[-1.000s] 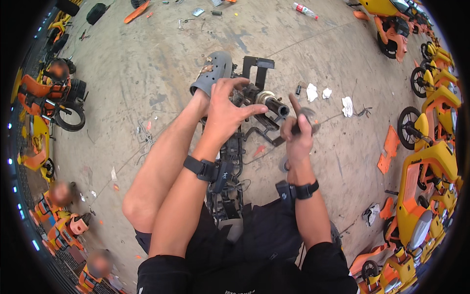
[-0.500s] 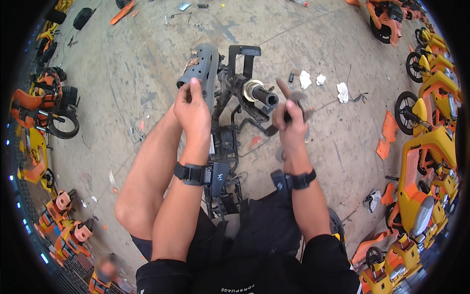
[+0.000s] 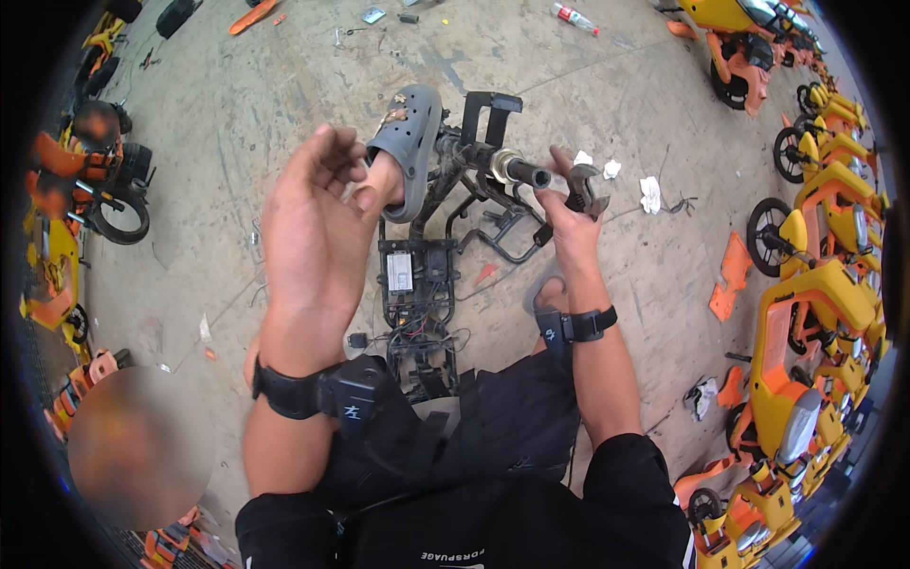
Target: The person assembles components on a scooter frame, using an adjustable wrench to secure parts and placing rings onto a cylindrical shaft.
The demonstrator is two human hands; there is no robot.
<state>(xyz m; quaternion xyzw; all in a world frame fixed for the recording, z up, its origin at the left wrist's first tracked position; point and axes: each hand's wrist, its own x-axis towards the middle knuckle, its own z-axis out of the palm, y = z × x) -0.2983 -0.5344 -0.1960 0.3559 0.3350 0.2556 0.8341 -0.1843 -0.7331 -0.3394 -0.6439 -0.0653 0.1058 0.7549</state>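
My left hand [image 3: 318, 213] is raised, palm up, with fingers loosely bent and apart and nothing in them. Just beyond it is my foot in a grey clog [image 3: 409, 133], resting against a black vehicle frame [image 3: 417, 313]. A dark tube [image 3: 527, 174] with a pale metal ring [image 3: 504, 165] around it juts from the frame's front end. Beside the tube's open end, my right hand [image 3: 575, 232] grips a dark adjustable wrench [image 3: 582, 190]. My fingers hide part of its handle.
Yellow and orange scooters [image 3: 801, 360] stand in rows along the right, and a scooter wheel [image 3: 121, 216] shows at left. Crumpled white paper [image 3: 650, 195], an orange panel [image 3: 730, 277] and a bottle [image 3: 575, 18] lie on the concrete. Wires [image 3: 417, 327] run over the frame.
My left hand has lifted away from the clog, moving left and nearer the camera, and its fingers have spread. The wrench stays in my right hand, now beside the tube's end. The view has shifted slightly.
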